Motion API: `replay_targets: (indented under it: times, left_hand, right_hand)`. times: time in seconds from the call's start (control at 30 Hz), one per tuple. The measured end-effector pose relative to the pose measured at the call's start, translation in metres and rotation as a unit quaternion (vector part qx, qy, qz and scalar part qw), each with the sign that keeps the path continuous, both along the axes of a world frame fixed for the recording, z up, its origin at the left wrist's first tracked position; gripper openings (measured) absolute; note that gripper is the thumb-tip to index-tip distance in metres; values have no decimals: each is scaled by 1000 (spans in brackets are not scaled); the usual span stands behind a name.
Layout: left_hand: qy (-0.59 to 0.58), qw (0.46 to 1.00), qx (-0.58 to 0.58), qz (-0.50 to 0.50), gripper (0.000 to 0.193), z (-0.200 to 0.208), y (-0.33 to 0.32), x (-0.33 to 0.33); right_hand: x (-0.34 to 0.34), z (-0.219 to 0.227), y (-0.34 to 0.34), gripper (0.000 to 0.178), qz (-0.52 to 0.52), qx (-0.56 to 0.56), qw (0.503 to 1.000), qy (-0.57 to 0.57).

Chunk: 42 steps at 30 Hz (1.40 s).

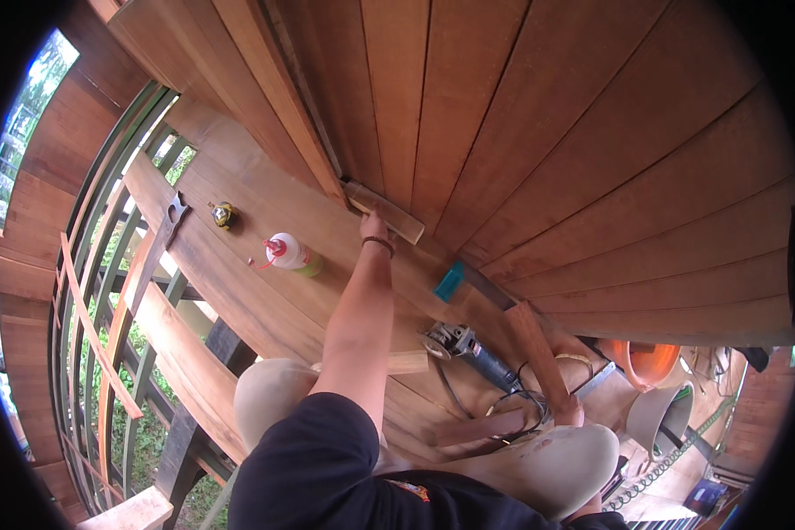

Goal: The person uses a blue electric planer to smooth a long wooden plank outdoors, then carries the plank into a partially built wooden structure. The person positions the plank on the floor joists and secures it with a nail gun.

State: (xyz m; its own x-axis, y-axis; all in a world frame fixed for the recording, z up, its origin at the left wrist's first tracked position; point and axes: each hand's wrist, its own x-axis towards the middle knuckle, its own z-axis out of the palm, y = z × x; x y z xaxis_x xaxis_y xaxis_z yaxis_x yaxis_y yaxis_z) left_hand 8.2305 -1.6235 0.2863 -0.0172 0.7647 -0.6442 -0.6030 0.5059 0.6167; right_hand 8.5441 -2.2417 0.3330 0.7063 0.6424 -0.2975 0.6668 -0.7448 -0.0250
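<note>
The left grip [374, 226] is clasped on the near edge of a short wood block [399, 217], which lies at the foot of the plank wall [495, 115]. The right grip [569, 412], partly hidden behind the knee, grasps the lower end of a reddish wood strip [539, 355]; an angle grinder [481, 355] lies just left of this strip on the wooden floor [265, 305].

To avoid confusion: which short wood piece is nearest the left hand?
The block touching the left hand, by the planked wall; other short pieces are nearer the knees.
</note>
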Motion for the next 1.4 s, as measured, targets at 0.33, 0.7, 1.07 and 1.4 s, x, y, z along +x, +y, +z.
replay_targets:
  times: [0.33, 0.7, 1.07, 1.4]
  left_hand:
    - [146, 986, -71, -43, 48, 22, 6, -15]
    - [122, 990, -60, 41, 41, -37, -1, 0]
    - [-74, 990, 21, -115, 53, -52, 30, -48]
    - [-123, 986, 25, -112, 52, -9, 52, -64]
  right_hand:
    - [-3, -1, 7, 47, -14, 34, 999, 38]
    - [7, -12, -17, 52, 31, 73, 996, 36]
    - [-25, 33, 49, 44, -72, 69, 994, 39]
    - [-24, 31, 64, 54, -81, 99, 990, 65]
